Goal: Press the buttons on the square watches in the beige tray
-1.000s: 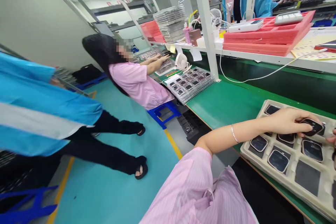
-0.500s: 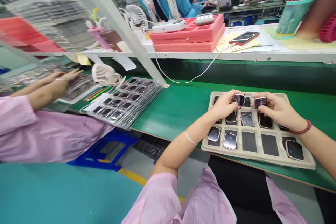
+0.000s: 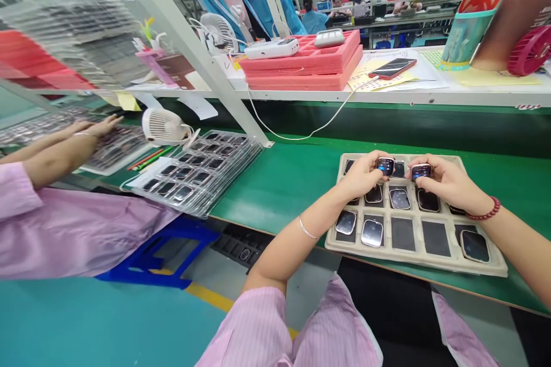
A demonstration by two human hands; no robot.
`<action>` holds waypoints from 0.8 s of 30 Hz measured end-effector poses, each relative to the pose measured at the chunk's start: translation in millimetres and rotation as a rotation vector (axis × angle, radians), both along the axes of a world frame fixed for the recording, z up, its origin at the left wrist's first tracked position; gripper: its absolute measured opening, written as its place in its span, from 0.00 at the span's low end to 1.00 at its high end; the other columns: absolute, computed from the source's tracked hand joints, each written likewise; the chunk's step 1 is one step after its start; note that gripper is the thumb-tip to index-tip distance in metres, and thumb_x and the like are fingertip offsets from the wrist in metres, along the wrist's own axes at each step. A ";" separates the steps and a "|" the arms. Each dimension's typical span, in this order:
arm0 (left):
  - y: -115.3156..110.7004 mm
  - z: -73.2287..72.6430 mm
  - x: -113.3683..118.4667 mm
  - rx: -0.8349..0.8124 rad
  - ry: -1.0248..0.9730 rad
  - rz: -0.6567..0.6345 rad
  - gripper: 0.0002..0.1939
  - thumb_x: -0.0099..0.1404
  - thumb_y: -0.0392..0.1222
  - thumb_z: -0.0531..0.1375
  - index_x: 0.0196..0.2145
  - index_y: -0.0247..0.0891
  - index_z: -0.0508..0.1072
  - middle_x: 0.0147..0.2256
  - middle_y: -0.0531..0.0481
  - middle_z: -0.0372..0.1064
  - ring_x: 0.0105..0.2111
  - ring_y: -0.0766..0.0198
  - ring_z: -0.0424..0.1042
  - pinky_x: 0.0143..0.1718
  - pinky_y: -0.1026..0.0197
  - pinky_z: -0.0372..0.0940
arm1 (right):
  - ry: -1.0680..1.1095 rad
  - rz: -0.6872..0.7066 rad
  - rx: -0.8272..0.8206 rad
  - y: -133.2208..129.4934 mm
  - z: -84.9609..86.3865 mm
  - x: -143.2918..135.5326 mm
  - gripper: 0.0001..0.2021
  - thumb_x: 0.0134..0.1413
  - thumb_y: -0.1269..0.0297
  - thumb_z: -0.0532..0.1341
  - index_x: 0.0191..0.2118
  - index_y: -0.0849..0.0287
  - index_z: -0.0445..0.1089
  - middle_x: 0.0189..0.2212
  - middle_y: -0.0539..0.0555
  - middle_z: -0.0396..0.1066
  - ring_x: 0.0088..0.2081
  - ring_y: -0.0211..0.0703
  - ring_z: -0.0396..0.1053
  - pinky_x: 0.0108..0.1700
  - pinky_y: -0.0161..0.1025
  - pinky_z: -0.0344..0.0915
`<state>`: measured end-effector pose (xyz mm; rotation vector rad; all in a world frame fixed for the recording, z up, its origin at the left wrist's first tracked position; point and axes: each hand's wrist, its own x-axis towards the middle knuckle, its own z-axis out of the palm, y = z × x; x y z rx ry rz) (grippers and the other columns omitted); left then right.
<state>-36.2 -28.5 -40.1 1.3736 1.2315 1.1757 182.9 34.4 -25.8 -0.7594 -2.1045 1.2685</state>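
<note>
My left hand (image 3: 365,174) grips a smartwatch (image 3: 385,167) between thumb and fingers, above the back row of a cream tray (image 3: 329,236). A second smartwatch (image 3: 420,171) is pinched in my right hand (image 3: 450,184), a short way to the right. Both held screens are lit. Other watches with dark or reflecting screens lie in the tray's compartments, such as one (image 3: 400,199) in the middle row and one (image 3: 372,233) in the front row. Two front-row compartments show only black pads. My right hand partly hides the watches beneath it.
Left on the green bench (image 3: 297,183) are a stack of clear trays (image 3: 202,169) with watches and a white fan (image 3: 163,126). A co-worker's hands (image 3: 97,126) reach over more trays. The shelf above bears pink foam trays (image 3: 301,71) and a phone (image 3: 392,68).
The screens of both held smartwatches, dark before, now show lit displays. Both hands keep their grip over the tray. The whole view has shifted slightly.
</note>
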 end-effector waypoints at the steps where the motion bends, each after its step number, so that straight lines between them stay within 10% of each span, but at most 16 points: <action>1: 0.0 -0.4 -0.1 0.025 0.000 0.004 0.20 0.57 0.29 0.55 0.48 0.36 0.69 0.37 0.49 0.73 0.32 0.67 0.73 0.28 0.69 0.62 | -0.001 0.014 -0.028 0.3 -0.4 0.4 0.14 0.53 0.63 0.64 0.46 0.55 0.71 0.42 0.55 0.77 0.38 0.45 0.74 0.36 0.39 0.72; 18: 2.1 -8.8 -3.3 0.167 0.048 -0.046 0.26 0.56 0.30 0.60 0.54 0.36 0.68 0.41 0.46 0.74 0.41 0.61 0.74 0.44 0.59 0.67 | -0.029 0.048 -0.070 6.1 -13.9 7.6 0.24 0.57 0.64 0.63 0.60 0.49 0.64 0.53 0.57 0.72 0.53 0.50 0.72 0.52 0.43 0.73; 24: 4.4 -11.2 -2.9 0.178 -0.006 -0.064 0.21 0.57 0.29 0.58 0.49 0.35 0.71 0.42 0.46 0.73 0.35 0.65 0.73 0.40 0.61 0.68 | -0.091 0.027 -0.035 3.9 -8.5 5.2 0.16 0.59 0.61 0.62 0.53 0.53 0.69 0.46 0.58 0.76 0.38 0.45 0.72 0.40 0.40 0.73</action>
